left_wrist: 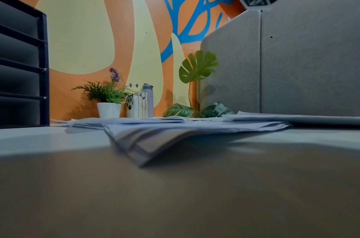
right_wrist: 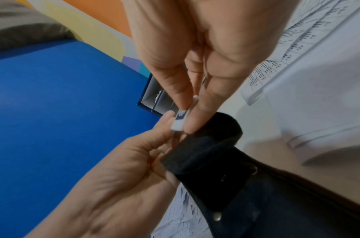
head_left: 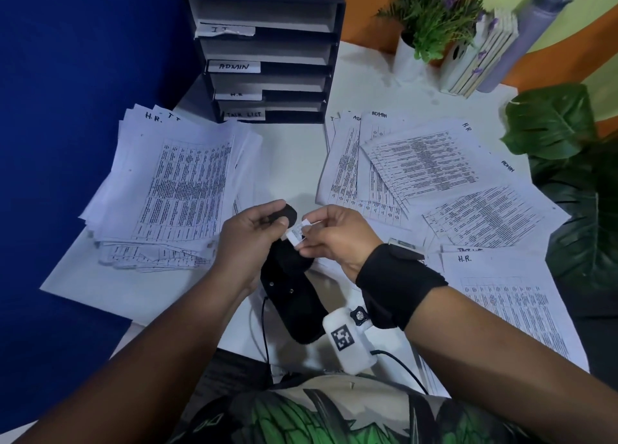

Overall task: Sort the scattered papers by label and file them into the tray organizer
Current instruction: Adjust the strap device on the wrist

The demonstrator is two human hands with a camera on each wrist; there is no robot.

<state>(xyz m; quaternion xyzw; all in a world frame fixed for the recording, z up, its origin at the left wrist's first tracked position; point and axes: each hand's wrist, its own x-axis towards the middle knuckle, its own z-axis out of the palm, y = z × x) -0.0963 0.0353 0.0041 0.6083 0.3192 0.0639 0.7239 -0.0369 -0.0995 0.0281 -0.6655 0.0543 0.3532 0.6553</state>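
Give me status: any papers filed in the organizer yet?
Done: nothing visible; the tray organizer slots look empty and papers still lie in a left pile and right spread. In hand: no paper; the left hand grips a black wrist strap, the right hand pinches a small white tag. Left: all sorting and filing.

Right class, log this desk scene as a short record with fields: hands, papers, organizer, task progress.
left hand: grips black wrist strap
right hand: pinches small white tag at the strap's end
papers: one heap left, a spread of sheets right, handwritten H.R. and ADMIN headings
tray organizer: trays labelled ADMIN, H.R., TASK LIST
progress: papers still on desk, none held
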